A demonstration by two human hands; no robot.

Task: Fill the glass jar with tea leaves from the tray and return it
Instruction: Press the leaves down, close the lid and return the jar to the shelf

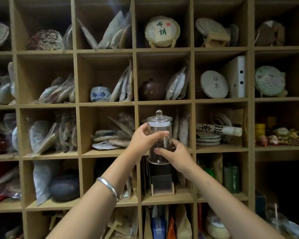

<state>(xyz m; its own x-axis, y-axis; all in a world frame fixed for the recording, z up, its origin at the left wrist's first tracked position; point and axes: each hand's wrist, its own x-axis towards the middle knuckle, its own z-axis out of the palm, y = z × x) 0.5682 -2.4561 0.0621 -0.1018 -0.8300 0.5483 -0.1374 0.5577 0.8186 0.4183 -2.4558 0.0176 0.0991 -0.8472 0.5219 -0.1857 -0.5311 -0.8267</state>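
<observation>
Looks nearly done: both hands, left [143, 137] up top and right [176, 153] lower, grip the lidded jar [160, 135], tea [160, 149] inside, held up at the shelf [164, 102] cubby, just needs setting in.

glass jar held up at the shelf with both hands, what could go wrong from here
1. The lid only sits on the glass jar; neither the left hand nor the right hand touches it, so a tilt might drop it.
2. The cubby already holds packets, which the jar may knock going in.
</observation>
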